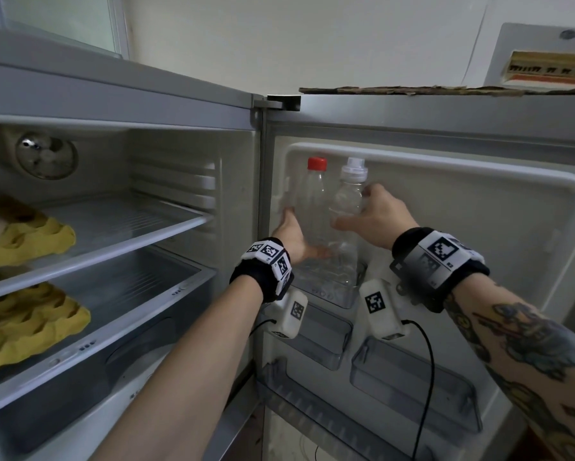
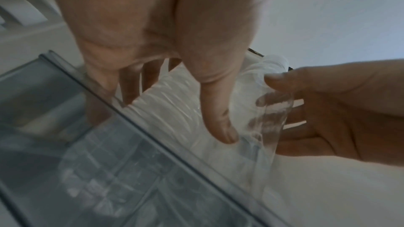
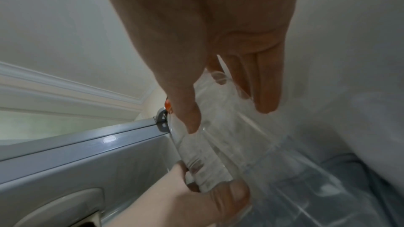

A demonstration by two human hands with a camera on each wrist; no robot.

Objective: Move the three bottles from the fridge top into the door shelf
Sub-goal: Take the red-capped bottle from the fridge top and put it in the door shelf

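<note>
Two clear, empty-looking bottles stand side by side, bases down inside the upper door shelf. My left hand grips the red-capped bottle low on its body, thumb in front. My right hand grips the white-capped bottle around its middle. In the left wrist view my left hand wraps the ribbed bottle above the shelf rim. The right wrist view shows my right hand around its bottle. I see no third bottle.
The fridge stands open, its door swung to the right. Yellow egg trays lie on the inner shelves at left. Two more clear door bins sit below the bottles. Torn cardboard lies along the door's top edge. A cable hangs from my right wrist.
</note>
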